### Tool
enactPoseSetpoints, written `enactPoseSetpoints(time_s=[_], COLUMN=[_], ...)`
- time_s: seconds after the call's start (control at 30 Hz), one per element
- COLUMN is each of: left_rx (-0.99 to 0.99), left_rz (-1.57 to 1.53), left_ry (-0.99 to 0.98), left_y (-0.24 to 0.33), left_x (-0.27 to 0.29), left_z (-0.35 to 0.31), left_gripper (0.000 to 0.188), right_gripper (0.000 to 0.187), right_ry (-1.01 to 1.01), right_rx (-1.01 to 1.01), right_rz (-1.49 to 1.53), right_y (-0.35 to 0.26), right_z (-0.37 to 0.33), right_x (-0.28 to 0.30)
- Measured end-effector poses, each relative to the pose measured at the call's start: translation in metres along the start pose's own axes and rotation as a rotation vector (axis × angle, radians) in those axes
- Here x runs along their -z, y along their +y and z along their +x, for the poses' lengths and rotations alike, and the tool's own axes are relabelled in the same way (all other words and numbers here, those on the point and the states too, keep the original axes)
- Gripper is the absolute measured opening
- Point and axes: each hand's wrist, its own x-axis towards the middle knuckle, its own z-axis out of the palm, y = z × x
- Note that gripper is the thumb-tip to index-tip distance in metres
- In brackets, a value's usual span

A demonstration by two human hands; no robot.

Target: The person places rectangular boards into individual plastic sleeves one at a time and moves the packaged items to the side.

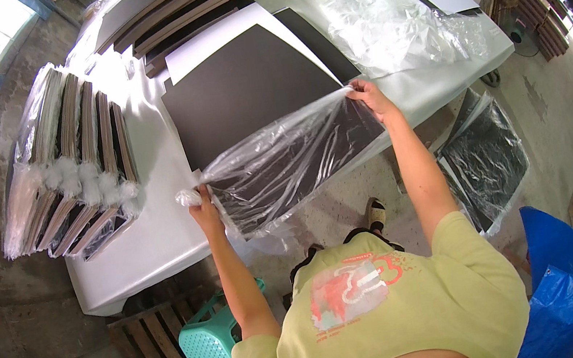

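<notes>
A large black board [251, 81] lies on the white-covered table [162, 233], its near part inside a clear plastic bag [284, 161]. At the bag's left corner my left hand [205, 214] is closed on the plastic, next to a bunched white wad [188, 197]. My right hand [372, 99] pinches the bag's opening edge at the right corner. Between my two hands the film's edge runs across the board, wrinkled and shiny. Beneath and behind the board show a white sheet [210, 54] and another black board [317, 43].
Bagged board stacks [69, 143] lean at the table's left edge. Grey-brown boards [175, 11] are piled at the back; loose clear film [389, 25] covers the right. A bagged black board [484, 151] stands on the floor near a blue tarp [562, 287]. A green stool [211, 343] is lower left.
</notes>
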Motion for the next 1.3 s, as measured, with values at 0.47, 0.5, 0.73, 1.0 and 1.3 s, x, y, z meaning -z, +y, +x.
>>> enactPoseSetpoints(time_s=[0.47,0.5,0.73,1.0,1.3], left_rx=[-0.188,-0.265,-0.614,-0.871,-0.476], left_rz=[-0.659,-0.773,0.137,0.343,0.134], left_ry=[-0.210,-0.145,0.183,0.297,-0.001], left_y=[0.153,0.172,0.165,0.218,0.065], left_x=[0.029,0.016,-0.017,0.015,0.022], left_z=[-0.011,0.001,0.120,0.042,0.007], left_gripper=[0.038,0.040,0.027,0.024,0.044], right_gripper=[0.039,0.041,0.037,0.034,0.042], right_ry=[-0.281,-0.330,0.101,0.468,0.006], right_rx=[0.213,0.234,0.457,0.839,0.346], right_rz=[0.562,0.730,0.179,-0.505,-0.598], right_y=[-0.146,-0.164,-0.185,-0.221,-0.087], right_z=[-0.062,-0.054,0.015,-0.008,-0.046], right_x=[-0.021,-0.034,-0.127,-0.112,-0.067])
